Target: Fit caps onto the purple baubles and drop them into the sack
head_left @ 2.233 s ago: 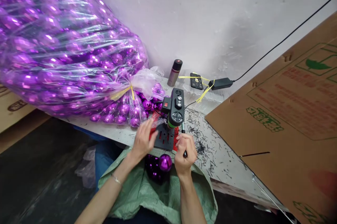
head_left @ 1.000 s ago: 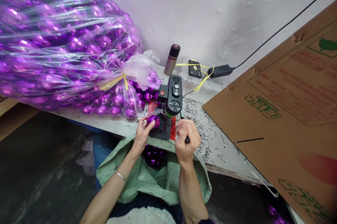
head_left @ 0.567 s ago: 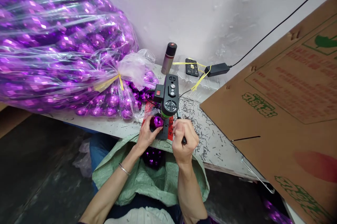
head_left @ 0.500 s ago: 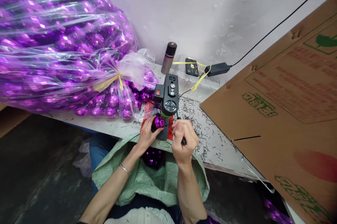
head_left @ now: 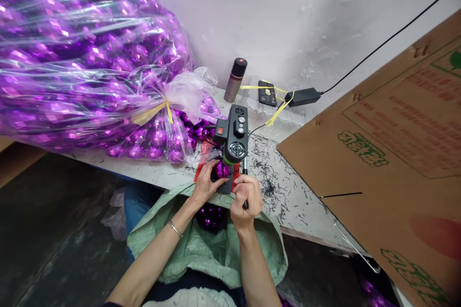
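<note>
A shiny purple faceted ball [head_left: 222, 169] sits under the head of a small black bench machine [head_left: 236, 134] with a red switch on its side. My left hand [head_left: 206, 184] has its thumb and fingers around the ball from the left. My right hand [head_left: 247, 196] is wrapped round the black-gripped lever [head_left: 245, 171] at the machine's right side. Below the table edge a green woven sack [head_left: 219, 254] spreads open across my lap, with purple balls [head_left: 210, 216] inside.
A big clear bag of purple balls [head_left: 90, 67] fills the left. Behind the machine stand a bottle [head_left: 236, 79], a phone [head_left: 267, 93] and a black power adapter [head_left: 304, 97]. Dark snippets litter the white table [head_left: 288, 196]. A cardboard box [head_left: 389, 172] leans at right.
My right hand, on the lever, has come slightly down and left relative to the machine. The left hand stays at the ball. The whole view has shifted slightly.
</note>
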The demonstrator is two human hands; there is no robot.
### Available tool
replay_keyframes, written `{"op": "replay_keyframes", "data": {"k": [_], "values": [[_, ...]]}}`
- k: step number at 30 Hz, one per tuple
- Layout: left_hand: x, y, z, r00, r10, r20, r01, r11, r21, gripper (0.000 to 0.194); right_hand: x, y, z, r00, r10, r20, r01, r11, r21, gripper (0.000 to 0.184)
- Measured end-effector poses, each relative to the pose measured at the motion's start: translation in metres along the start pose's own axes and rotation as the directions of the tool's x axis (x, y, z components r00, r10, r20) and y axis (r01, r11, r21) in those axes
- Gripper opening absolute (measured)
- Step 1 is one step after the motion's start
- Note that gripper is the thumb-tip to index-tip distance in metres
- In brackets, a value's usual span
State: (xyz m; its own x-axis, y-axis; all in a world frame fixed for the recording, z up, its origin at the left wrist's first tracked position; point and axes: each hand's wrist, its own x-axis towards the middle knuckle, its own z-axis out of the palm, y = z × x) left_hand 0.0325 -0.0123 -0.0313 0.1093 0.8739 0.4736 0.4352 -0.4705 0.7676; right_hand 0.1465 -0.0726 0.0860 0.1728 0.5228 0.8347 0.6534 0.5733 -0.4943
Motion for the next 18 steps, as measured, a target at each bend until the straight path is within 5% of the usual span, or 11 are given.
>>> {"op": "replay_keyframes", "data": {"k": [9,18], "values": [[0.000,0.004,-0.001,0.996,-0.087,0.035,0.088,0.996,-0.014,0.052,-0.023,0.019,0.012,0.997,-0.038,-0.061,0.039,0.999,0.019,0.029],[-0.001,0.002,0.001,0.998,-0.054,0.012,0.054,0.999,-0.008,0.052,-0.031,0.023,0.016,0.997,-0.013,-0.076,0.014,1.000,0.017,0.029]]}}
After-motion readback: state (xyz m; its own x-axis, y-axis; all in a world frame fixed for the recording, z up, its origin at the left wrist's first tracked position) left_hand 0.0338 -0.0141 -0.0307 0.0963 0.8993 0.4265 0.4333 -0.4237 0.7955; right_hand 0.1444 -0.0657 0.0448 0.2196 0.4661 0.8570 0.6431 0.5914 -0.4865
